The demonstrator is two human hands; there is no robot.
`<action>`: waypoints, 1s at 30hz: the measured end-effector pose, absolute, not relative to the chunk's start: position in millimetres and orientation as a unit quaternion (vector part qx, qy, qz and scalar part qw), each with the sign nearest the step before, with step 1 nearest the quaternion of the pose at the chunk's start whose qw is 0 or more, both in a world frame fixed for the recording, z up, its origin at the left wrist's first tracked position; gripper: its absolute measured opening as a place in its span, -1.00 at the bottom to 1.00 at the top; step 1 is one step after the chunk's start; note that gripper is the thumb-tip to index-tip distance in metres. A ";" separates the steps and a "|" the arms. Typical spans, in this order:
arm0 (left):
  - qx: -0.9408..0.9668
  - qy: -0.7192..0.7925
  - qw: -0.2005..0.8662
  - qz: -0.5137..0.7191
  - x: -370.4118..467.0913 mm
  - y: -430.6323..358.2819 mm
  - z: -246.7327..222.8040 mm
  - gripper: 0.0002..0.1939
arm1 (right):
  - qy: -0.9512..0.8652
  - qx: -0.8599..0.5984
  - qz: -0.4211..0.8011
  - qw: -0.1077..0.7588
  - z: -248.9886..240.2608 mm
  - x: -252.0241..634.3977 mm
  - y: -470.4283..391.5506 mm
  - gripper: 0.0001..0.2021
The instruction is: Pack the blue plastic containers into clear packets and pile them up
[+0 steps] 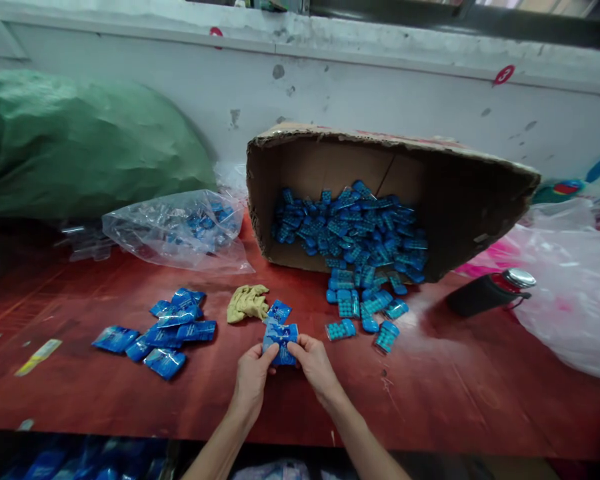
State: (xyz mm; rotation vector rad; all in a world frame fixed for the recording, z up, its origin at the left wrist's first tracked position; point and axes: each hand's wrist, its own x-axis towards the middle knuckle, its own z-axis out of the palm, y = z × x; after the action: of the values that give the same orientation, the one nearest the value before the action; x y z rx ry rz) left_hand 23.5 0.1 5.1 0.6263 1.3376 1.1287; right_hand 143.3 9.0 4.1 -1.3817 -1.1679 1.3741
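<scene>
Between my two hands is a blue printed packet [281, 337], held upright just above the red table. My left hand [255, 368] pinches its left side, thumb on the front. On the right side my right hand [314, 360] grips it the same way. Another blue packet [279, 311] shows right behind it, partly covered. A crumpled yellowish cloth [247, 303] lies just beyond my left hand. To the left, several blue packets [165, 335] lie in a loose pile. To the right are several small clear-and-blue cases [341, 329] with teal dots.
A cardboard box [480, 200] lies on its side, heaped with more small blue cases. A clear plastic bag [130, 223] and a large green sack [90, 140] sit at the left. At the right stand a leaning black bottle [473, 295] and a white plastic bag [575, 293].
</scene>
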 end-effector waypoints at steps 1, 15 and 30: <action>0.268 0.576 0.598 0.489 24.5 0.8 4.8 -0.74 | -0.467 -0.557 0.537 0.427 3.5 141.6 8.3 -0.79; 0.220 0.523 0.695 0.441 31.0 4.1 19.0 -0.68 | -0.502 -0.614 0.414 0.446 10.0 134.7 1.6 -0.65; 0.113 0.511 0.761 0.382 17.8 0.7 20.3 -0.78 | -0.701 -0.679 0.134 0.174 7.3 213.5 7.0 -0.78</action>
State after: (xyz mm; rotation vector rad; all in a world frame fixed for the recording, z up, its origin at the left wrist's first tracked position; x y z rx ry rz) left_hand 17.8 0.7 20.3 0.2461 1.1126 0.8323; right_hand 213.5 7.0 7.3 -1.9247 -1.9865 0.3808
